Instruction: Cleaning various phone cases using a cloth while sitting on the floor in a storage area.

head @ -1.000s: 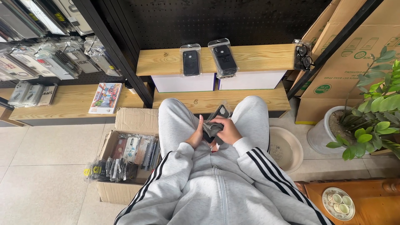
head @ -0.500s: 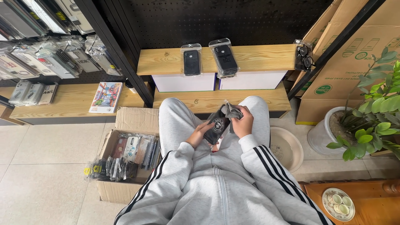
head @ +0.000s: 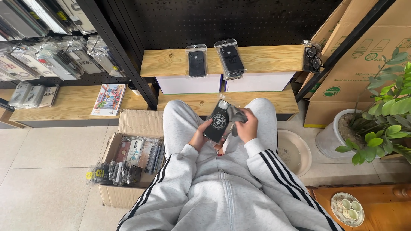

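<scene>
The left hand (head: 200, 137) is gripping the black phone case in clear plastic wrap (head: 219, 122) from below, steadying it above the lap, while the right hand (head: 246, 127) is pinching a grey cloth (head: 236, 114) against it; the open cardboard box of cases (head: 128, 164) is sitting left of it.

A black phone case (head: 217, 123) in a clear sleeve sits tilted above the lap, its round white emblem facing up and its top end pointing toward the shelf. A dark grey cloth (head: 236, 115) is bunched against the case's upper right edge, crumpled, touching the sleeve.
</scene>
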